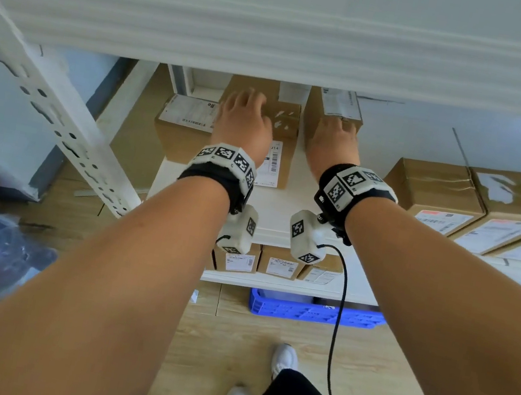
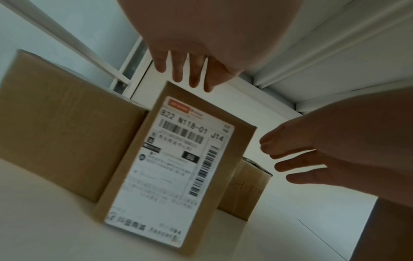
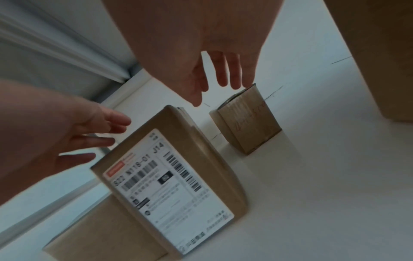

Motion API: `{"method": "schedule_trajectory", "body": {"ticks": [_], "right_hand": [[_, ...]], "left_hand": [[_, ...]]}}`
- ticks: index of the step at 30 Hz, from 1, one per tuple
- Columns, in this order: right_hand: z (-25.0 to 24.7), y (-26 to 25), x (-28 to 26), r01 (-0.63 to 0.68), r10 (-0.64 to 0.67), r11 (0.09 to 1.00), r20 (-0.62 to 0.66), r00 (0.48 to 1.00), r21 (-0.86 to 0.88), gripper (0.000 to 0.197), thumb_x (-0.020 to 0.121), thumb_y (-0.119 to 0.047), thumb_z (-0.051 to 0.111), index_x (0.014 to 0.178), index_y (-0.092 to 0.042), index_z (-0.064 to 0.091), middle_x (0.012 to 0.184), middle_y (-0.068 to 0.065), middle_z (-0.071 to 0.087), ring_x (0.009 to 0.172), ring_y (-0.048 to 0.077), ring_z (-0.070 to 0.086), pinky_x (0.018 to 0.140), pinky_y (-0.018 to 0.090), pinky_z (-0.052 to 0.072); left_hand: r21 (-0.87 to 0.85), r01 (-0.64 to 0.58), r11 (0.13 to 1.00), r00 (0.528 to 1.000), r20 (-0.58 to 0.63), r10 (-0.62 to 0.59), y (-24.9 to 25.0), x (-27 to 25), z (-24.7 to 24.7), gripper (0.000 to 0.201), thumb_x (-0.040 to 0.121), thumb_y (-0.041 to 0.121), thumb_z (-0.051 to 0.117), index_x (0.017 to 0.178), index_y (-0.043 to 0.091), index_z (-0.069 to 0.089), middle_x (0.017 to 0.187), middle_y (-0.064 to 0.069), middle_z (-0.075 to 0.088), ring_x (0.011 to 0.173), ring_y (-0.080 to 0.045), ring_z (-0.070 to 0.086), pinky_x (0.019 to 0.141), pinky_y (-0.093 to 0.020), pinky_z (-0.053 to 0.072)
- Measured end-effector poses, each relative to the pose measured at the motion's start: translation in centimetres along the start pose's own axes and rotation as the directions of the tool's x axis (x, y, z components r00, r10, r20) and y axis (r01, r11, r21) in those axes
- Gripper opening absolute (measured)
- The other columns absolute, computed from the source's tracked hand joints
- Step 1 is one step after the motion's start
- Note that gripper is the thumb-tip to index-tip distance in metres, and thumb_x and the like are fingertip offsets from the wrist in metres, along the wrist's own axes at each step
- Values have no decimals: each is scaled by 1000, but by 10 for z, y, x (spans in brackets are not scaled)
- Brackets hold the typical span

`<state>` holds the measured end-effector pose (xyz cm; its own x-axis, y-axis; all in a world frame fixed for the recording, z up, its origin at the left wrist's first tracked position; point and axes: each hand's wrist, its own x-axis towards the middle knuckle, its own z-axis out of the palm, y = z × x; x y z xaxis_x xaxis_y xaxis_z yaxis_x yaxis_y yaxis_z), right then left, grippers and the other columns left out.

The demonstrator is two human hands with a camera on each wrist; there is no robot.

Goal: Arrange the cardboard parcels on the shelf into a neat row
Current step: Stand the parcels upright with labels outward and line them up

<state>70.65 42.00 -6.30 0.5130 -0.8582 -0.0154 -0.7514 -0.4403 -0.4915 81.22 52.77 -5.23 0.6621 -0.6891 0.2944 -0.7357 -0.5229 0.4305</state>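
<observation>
Step in hand: judged to be the reach for two loose parcels at the left end of the white shelf board (image 1: 285, 208), ahead of sliding them into line.
Target parcels: a tall brown cardboard parcel with a white barcode label reading "J14" (image 2: 178, 167) stands upright near the shelf front; a small brown cardboard parcel with a handwritten mark on its side (image 3: 250, 121) stands further back and to its right, apart from it.
Neighbouring parcel: a wide brown cardboard parcel (image 2: 67, 127) sits just left of the tall one; contact between them cannot be confirmed.
Reference row: a line of brown cardboard parcels with labels on their front faces (image 1: 480, 204) already stands side by side at the right of the shelf, well apart from the loose ones.
Procedure: place flat palms on opposite side faces, low on the tall parcel, since it looks easy to tip. Slide, do not lift. Bring front faces flush with the reference row and close the gaps.
Clearance: the upper shelf's underside is close above the hands; keep the knuckles low.
Left hand (image 1: 243, 121): fingers extended and spread, holding nothing, hovering over the top rear of the tall parcel. Touch cannot be confirmed.
Right hand (image 1: 333, 142): fingers extended and relaxed, empty, reaching over the small parcel, fingertips near its top edge.
Arms: both forearms extended forward, roughly parallel, palms facing down.
</observation>
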Motion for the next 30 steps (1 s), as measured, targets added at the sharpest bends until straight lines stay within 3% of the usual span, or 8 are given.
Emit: {"method": "schedule_trajectory", "body": {"ticks": [7, 10, 15, 18, 24, 30], "right_hand": [[17, 22, 39, -41, 31, 995, -108, 994, -88, 56, 89, -28, 52, 140, -15, 35, 151, 16, 23, 138, 34, 22, 114, 44, 26], [22, 23, 54, -54, 33, 987, -144, 989, -149, 64, 89, -39, 52, 145, -17, 29, 156, 19, 13, 143, 38, 13, 117, 49, 15], [31, 25, 79, -60, 43, 985, -106, 993, -164, 72, 91, -48, 51, 150, -25, 18, 159, 20, 3, 145, 40, 3, 118, 51, 9], [34, 28, 86, -49, 30, 983, -109, 994, -177, 71, 89, -51, 53, 148, -29, 21, 158, 19, 6, 144, 42, 6, 117, 52, 13], [33, 30, 81, -25, 1, 990, -171, 985, -139, 48, 87, -37, 54, 133, -26, 42, 146, 18, 29, 125, 39, 35, 100, 45, 39], [20, 32, 53, -36, 15, 988, -143, 990, -150, 44, 88, -32, 56, 129, -25, 45, 135, 18, 37, 117, 37, 40, 98, 45, 39]], "left_hand": [[138, -72, 988, 995, 83, 61, 22, 27, 28, 49, 100, 37, 30, 147, 23, 35, 153, -1, 35, 145, -25, 23, 121, -47, 9], [178, -47, 983, 994, 108, 28, 18, 30, 39, 50, 98, 40, 27, 145, 27, 39, 150, 0, 42, 143, -25, 27, 120, -48, 12], [251, -102, 963, 995, 15, 102, 14, 30, 48, 44, 96, 38, 28, 132, 26, 51, 131, -1, 57, 128, -27, 45, 114, -49, 25], [243, -98, 965, 995, -5, 103, 11, 31, 49, 43, 95, 37, 29, 130, 27, 52, 129, 0, 59, 126, -26, 47, 114, -48, 25], [223, -109, 969, 994, 17, 108, 11, 30, 48, 42, 97, 36, 28, 131, 27, 51, 132, 1, 57, 128, -25, 45, 115, -47, 23], [229, -115, 967, 992, 84, 98, 13, 30, 44, 48, 99, 39, 24, 140, 24, 44, 145, 1, 45, 138, -24, 33, 118, -46, 16]]}}
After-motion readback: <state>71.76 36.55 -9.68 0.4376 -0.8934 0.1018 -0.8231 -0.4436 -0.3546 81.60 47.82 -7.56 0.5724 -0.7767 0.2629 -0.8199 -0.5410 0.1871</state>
